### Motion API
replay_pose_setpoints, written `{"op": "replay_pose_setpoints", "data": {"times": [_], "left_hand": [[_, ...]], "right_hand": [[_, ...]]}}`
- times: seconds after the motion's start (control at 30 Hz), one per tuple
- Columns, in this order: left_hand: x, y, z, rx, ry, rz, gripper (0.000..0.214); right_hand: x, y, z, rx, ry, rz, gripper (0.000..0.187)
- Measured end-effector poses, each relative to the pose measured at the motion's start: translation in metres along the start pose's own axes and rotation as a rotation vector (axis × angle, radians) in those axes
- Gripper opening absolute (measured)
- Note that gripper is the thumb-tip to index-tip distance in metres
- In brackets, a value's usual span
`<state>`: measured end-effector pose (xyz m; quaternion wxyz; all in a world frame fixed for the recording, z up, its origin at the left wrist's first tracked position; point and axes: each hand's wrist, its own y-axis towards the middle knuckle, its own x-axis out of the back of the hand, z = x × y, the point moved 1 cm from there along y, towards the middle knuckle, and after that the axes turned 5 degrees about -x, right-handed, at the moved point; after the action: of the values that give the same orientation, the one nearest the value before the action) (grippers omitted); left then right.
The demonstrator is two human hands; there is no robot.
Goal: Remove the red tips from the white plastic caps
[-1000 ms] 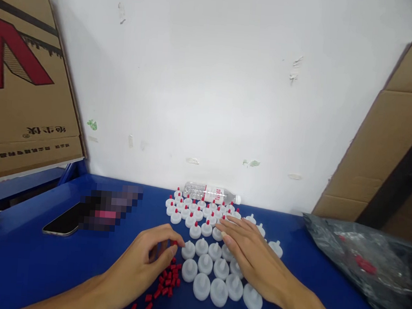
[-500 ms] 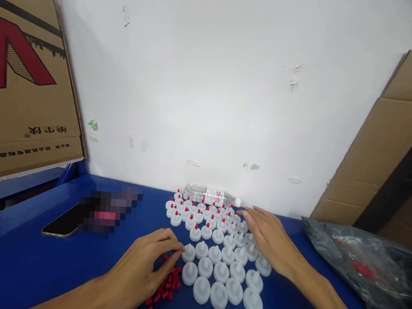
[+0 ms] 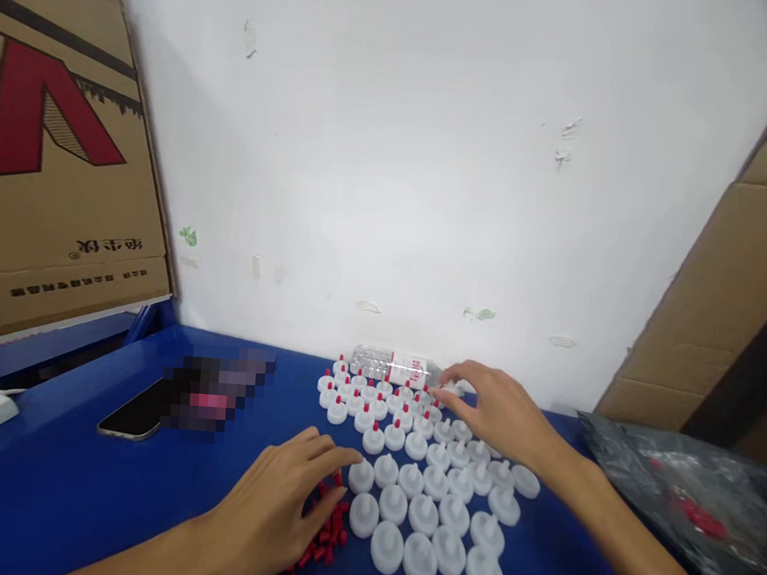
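My left hand (image 3: 283, 499) is over a pile of small red caps (image 3: 333, 529), its thumb and index finger apart. The index fingertip is beside a white round disc piece with an upright nozzle (image 3: 361, 476). At the back of the group, my right hand (image 3: 503, 410) reaches in with thumb and index finger nearly together around a red cap (image 3: 432, 392); the fingertips partly hide it. Several discs at the back have red caps on their nozzles (image 3: 374, 437). Front and right discs (image 3: 424, 515) have bare nozzles.
A clear plastic bottle (image 3: 391, 364) lies against the white wall behind the discs. A phone (image 3: 135, 410) is on the blue table (image 3: 47, 492) at left. A dark plastic bag (image 3: 684, 492) lies at right, and cardboard (image 3: 699, 283) stands behind it.
My right hand has curled, its thumb and index finger bending around a cap at the back. The left thumb and index finger have spread apart. The view has shifted slightly.
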<state>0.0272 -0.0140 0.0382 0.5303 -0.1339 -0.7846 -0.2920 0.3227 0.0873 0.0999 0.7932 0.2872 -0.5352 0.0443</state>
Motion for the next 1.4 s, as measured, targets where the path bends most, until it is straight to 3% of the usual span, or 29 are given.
{"op": "replay_pose_setpoints", "data": {"times": [0.1,0.2,0.37,0.57,0.67,0.8,1.0,1.1,1.17,1.27,1.3,1.4], "left_hand": [[0.004,0.0,-0.007,-0.008,0.026,0.052,0.041],[0.008,-0.004,-0.011,-0.022,0.031,0.008,0.039],[0.011,-0.011,-0.01,0.007,-0.068,-0.197,0.026],[0.012,-0.008,-0.003,-0.132,-0.161,-0.243,0.017],[0.018,-0.008,-0.002,-0.232,-0.155,-0.195,0.022],[0.027,-0.009,-0.007,-0.315,-0.091,-0.161,0.023],[0.033,-0.009,-0.015,-0.435,0.016,-0.273,0.023],[0.031,-0.012,-0.013,-0.418,0.001,-0.318,0.028],[0.028,-0.014,-0.008,-0.312,-0.06,-0.355,0.036],[0.025,-0.014,-0.002,-0.176,-0.119,-0.389,0.041],[0.024,-0.014,-0.001,-0.188,-0.114,-0.384,0.039],[0.023,-0.009,-0.004,-0.294,-0.068,-0.33,0.029]], "right_hand": [[0.014,0.009,0.031,0.094,0.055,0.007,0.027],[0.016,0.005,0.067,0.2,0.1,0.052,0.011],[0.009,-0.019,0.111,0.261,0.069,0.172,0.035],[0.004,-0.032,0.13,0.327,0.046,0.266,0.037],[0.002,-0.034,0.131,0.381,0.002,0.269,0.032],[0.002,-0.035,0.13,0.493,0.018,0.271,0.011],[0.008,-0.034,0.138,0.546,0.036,0.295,0.02],[0.006,-0.033,0.138,0.63,-0.045,0.243,0.023],[0.005,-0.029,0.128,0.668,-0.146,0.145,0.02],[0.007,-0.017,0.096,0.507,-0.19,0.069,0.018],[0.008,-0.011,0.081,0.37,-0.165,0.048,0.016],[0.01,0.003,0.033,0.168,-0.164,-0.012,0.012]]}}
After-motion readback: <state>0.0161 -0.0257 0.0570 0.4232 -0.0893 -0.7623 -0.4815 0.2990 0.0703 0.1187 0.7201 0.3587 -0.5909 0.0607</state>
